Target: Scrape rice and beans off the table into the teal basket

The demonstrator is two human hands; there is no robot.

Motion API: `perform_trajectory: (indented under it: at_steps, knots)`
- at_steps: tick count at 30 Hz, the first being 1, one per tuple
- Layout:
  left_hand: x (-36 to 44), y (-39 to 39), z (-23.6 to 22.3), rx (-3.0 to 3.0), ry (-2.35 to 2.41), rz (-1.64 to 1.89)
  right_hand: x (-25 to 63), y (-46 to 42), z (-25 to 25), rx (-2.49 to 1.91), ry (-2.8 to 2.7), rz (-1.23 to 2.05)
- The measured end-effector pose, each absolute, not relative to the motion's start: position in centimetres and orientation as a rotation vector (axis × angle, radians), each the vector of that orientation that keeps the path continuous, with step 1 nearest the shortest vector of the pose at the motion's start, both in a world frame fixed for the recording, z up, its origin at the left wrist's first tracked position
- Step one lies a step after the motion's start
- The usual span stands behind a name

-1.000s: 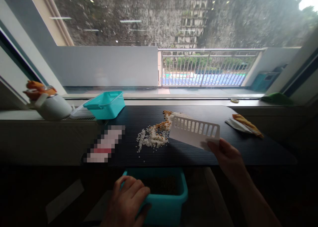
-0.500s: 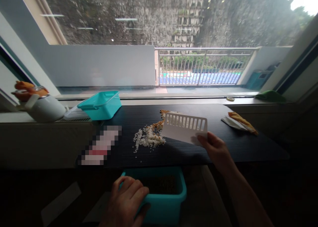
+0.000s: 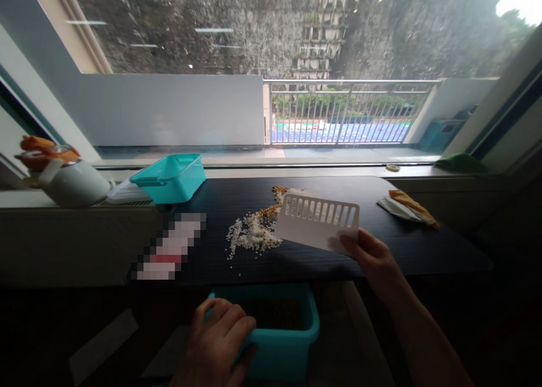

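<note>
My right hand (image 3: 376, 256) pinches the near right corner of a white slotted plastic plate (image 3: 315, 227), which is tilted above the dark tabletop (image 3: 203, 262). Its row of slots faces the window. Beside and behind the plate lie white grains (image 3: 254, 235) like rice, and orange-brown kernels (image 3: 266, 213); part of the pile is hidden by the plate. Below the table's front edge, my left hand (image 3: 222, 333) grips the left rim of a turquoise plastic bin (image 3: 277, 356). Dark, loose material fills the bottom of the bin, too dim to name.
Another turquoise bin (image 3: 173, 181) stands at the table's back left corner. A white pot with an orange figure (image 3: 76, 178) is on the sill. Blurred-out pink paper (image 3: 169, 248) lies on the left, a yellow and white cloth or packet (image 3: 409, 209) on the right. A window runs behind.
The slotted plate and my right hand have shifted slightly right and toward me. My left hand still holds the bin's rim.
</note>
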State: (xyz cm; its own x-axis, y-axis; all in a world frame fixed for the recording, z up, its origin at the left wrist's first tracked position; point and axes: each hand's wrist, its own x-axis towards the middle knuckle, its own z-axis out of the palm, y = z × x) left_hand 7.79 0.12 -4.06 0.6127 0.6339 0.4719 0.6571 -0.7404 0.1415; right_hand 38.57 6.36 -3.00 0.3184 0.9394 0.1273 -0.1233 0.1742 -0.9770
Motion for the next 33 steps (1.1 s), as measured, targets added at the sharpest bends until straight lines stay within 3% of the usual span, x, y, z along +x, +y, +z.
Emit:
perform_trajectory:
  at_steps: [33]
  knots:
    - [7.8,0.2,-4.2,-2.842,-1.218,-0.785,37.7,8.5,-2.3,-1.127,-1.143,0.98]
